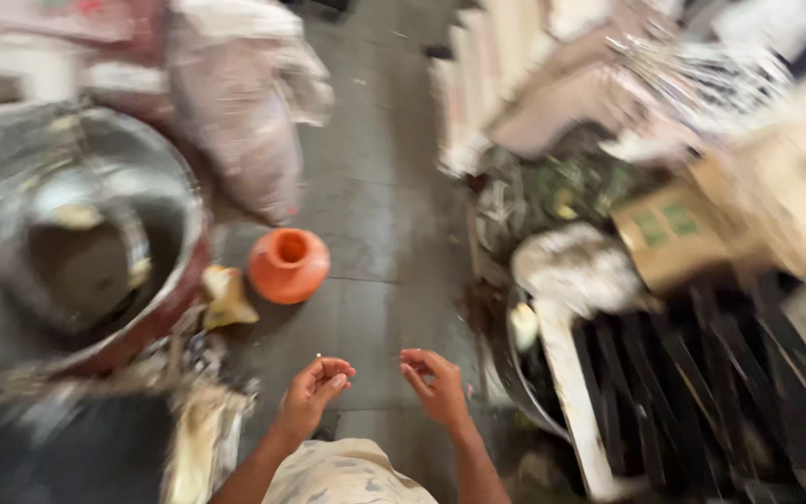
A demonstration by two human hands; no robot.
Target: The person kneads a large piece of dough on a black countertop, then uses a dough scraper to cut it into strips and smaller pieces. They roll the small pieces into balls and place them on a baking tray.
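Two bare hands hang over the grey stone floor (375, 233), palms turned inward, near the bottom of the view. The left hand (314, 390) has its fingers curled, thumb and forefinger pressed together in a grip on something very small; a pale speck shows just above the fingertips, too blurred to identify. The right hand (436, 387) is loosely spread with fingers bent and holds nothing visible.

Risks, as a judgement:
- The tiny item could slip from the pinch and be lost in the floor joints or in the debris to either side, because the grip area is small.
- The view is smeared by head motion; quick movement in this narrow aisle could bring a foot or knee against the orange clay pot (288, 265), which stands on the floor beyond the left hand and would likely tip or crack.
- The large metal basin (76, 233) at far left and the dark slatted crate (720, 392) at right crowd the passage.

Appearance of the pot: small, round-bellied, matt orange, narrow open mouth facing up, upright, apart from both hands. A yellowish scrap (228, 299) lies just left of it. Filled sacks (235, 121) lean farther back.
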